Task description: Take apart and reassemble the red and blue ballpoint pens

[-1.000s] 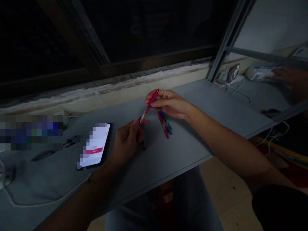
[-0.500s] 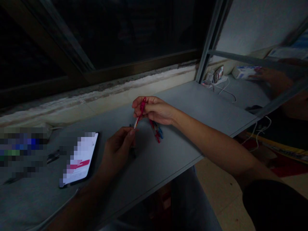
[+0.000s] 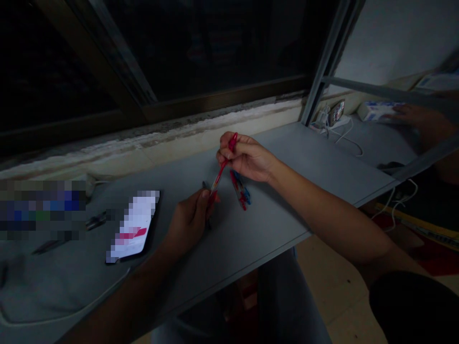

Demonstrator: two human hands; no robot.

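Note:
A slim red pen slants between my hands. My right hand grips its upper end, and my left hand pinches its lower end, where a reddish tip shows. Under my right hand, a bundle of red and blue pens lies on the grey desk. A small dark pen part lies just beyond my left fingers. Left of that hand rests a phone, its screen pixelated.
A black pen and a pixelated object lie at the desk's left. At the far right, another person's hand touches a white box. Behind the desk runs a dark window with a stained sill. The desk's front edge drops to a tiled floor.
My view has swung slightly. The pen now slants more than half a second ago, and my hands are a little further apart. Both hands still hold it.

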